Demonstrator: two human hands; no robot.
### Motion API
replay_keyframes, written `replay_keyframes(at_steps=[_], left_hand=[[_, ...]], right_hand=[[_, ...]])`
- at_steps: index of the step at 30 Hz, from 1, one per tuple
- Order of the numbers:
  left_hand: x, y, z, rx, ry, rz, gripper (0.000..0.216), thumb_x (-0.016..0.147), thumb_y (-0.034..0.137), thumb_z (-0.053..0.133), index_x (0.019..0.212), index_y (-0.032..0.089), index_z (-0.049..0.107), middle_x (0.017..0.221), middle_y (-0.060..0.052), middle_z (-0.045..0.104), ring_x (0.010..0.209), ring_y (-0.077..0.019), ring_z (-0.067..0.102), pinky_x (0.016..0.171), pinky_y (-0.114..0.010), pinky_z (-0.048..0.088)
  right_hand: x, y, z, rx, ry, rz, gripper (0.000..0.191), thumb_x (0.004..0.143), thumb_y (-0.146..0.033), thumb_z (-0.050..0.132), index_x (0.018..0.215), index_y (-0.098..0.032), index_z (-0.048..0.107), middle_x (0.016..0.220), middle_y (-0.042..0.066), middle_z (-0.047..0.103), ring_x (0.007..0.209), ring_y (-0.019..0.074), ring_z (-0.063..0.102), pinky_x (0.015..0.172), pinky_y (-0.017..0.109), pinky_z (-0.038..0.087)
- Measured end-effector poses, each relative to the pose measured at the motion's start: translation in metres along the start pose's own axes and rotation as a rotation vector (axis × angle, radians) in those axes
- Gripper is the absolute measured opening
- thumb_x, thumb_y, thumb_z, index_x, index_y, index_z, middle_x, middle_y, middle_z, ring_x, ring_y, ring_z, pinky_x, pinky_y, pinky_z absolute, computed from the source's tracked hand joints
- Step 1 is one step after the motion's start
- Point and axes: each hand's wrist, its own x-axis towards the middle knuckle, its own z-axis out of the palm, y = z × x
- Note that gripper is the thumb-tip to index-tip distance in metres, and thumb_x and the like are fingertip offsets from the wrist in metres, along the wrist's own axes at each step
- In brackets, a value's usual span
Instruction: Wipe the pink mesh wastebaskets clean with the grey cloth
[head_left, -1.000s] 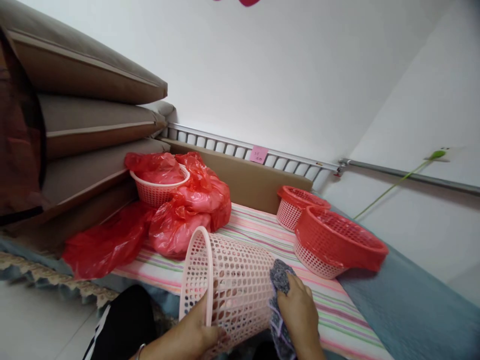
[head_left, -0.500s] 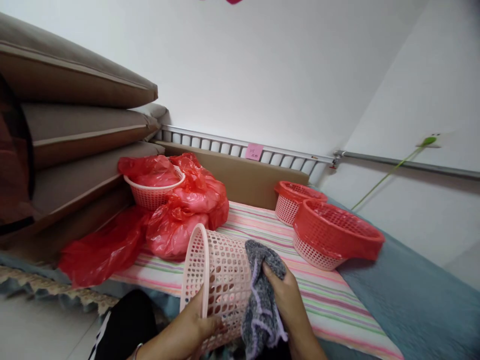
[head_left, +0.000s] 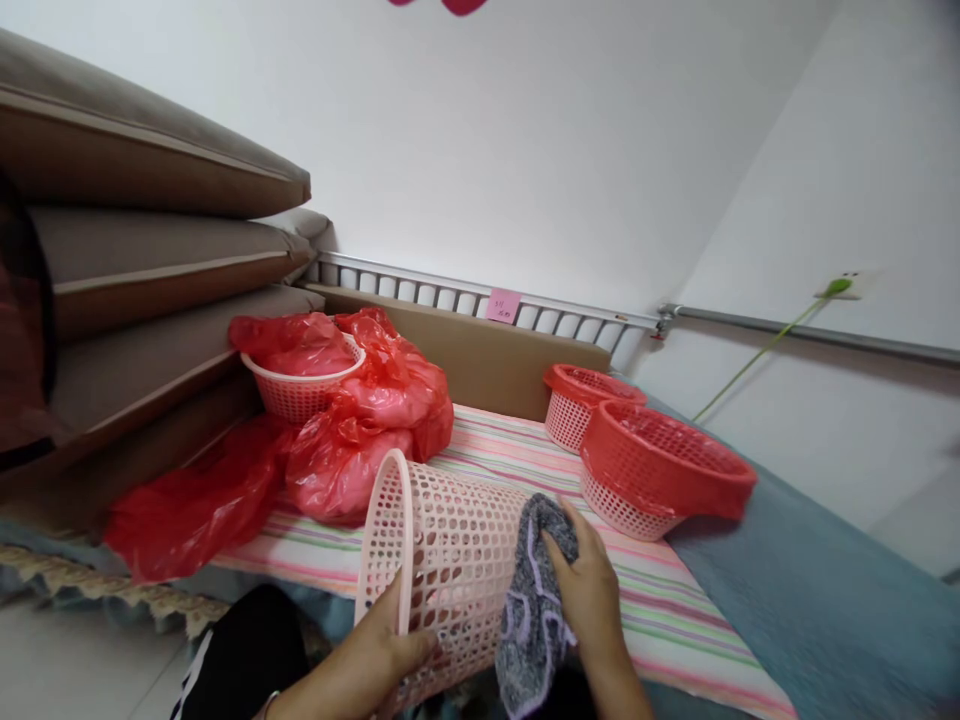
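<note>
A pale pink perforated plastic basket (head_left: 457, 560) is tipped on its side in front of me, its open mouth facing left. My left hand (head_left: 390, 640) grips the rim and lower side, with the thumb on the outer wall. My right hand (head_left: 585, 580) is closed on a grey cloth (head_left: 536, 610) with lilac edging, which is bunched against the basket's base end at the right. The lower folds of the cloth hang down beside the basket. Part of the right hand's fingers is hidden behind the cloth.
Tied red plastic bags (head_left: 352, 470) lie left on the striped cloth (head_left: 697, 620), beside a bag-filled pink basket (head_left: 289, 395). Two baskets lined with red bags, a near one (head_left: 637, 480) and a far one (head_left: 577, 400), stand right. Stacked cushions (head_left: 165, 260) rise left.
My right hand and the grey cloth have shifted slightly right along the basket's base end, and the cloth's folds lie differently. My left hand keeps its hold on the rim. The view has shifted slightly.
</note>
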Motion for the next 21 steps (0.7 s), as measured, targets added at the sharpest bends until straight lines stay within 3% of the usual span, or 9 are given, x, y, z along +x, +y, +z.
replay_keyframes(at_steps=[4, 7, 9, 11, 17, 21], left_hand=[[-0.002, -0.001, -0.002, -0.002, -0.016, 0.015, 0.080, 0.067, 0.016, 0.064, 0.138, 0.021, 0.029, 0.135, -0.013, 0.049, 0.117, -0.0302, 0.051, 0.095, -0.044, 0.038], [-0.003, 0.000, -0.001, -0.004, -0.022, 0.008, 0.083, 0.069, 0.017, 0.064, 0.140, 0.021, 0.023, 0.135, -0.013, 0.050, 0.120, -0.0301, 0.049, 0.095, -0.044, 0.038], [-0.002, 0.001, -0.001, 0.001, -0.017, 0.004, 0.083, 0.070, 0.017, 0.063, 0.141, 0.024, 0.020, 0.136, -0.012, 0.048, 0.122, -0.0298, 0.046, 0.094, -0.044, 0.039], [-0.001, 0.001, 0.000, 0.018, -0.015, 0.000, 0.081, 0.070, 0.017, 0.061, 0.141, 0.025, 0.022, 0.137, -0.011, 0.048, 0.123, -0.0299, 0.045, 0.094, -0.044, 0.039], [0.001, -0.001, -0.001, 0.022, -0.030, 0.002, 0.083, 0.066, 0.012, 0.060, 0.140, 0.024, 0.024, 0.137, -0.011, 0.047, 0.121, -0.0303, 0.047, 0.096, -0.045, 0.037], [0.000, -0.006, -0.005, 0.014, -0.031, 0.000, 0.085, 0.066, 0.012, 0.060, 0.141, 0.026, 0.023, 0.139, -0.009, 0.046, 0.122, -0.0282, 0.046, 0.098, -0.044, 0.036]], right_hand=[[-0.006, -0.012, -0.012, 0.065, -0.305, 0.030, 0.047, 0.084, -0.047, 0.036, 0.119, -0.021, 0.054, 0.124, 0.010, 0.053, 0.118, 0.0222, 0.046, 0.103, 0.042, 0.031], [-0.016, -0.018, -0.015, 0.020, -0.434, 0.056, 0.060, 0.076, -0.049, 0.051, 0.129, -0.022, 0.046, 0.139, 0.010, 0.038, 0.132, 0.0254, 0.027, 0.107, 0.045, 0.024], [-0.022, -0.017, -0.012, -0.046, -0.433, 0.079, 0.074, 0.066, -0.044, 0.062, 0.134, -0.024, 0.040, 0.145, 0.011, 0.026, 0.136, 0.0282, 0.017, 0.108, 0.046, 0.022], [-0.026, -0.010, -0.008, -0.062, -0.409, 0.123, 0.077, 0.065, -0.041, 0.063, 0.135, -0.025, 0.037, 0.145, 0.011, 0.024, 0.135, 0.0281, 0.019, 0.107, 0.045, 0.023], [-0.017, 0.016, -0.004, 0.095, -0.247, 0.274, 0.067, 0.071, -0.047, 0.052, 0.131, -0.020, 0.043, 0.133, 0.011, 0.045, 0.123, 0.0260, 0.042, 0.102, 0.042, 0.033], [-0.016, 0.011, 0.002, -0.017, -0.149, 0.223, 0.057, 0.071, -0.035, 0.048, 0.126, -0.018, 0.050, 0.124, 0.011, 0.054, 0.114, 0.0281, 0.050, 0.099, 0.045, 0.036]])
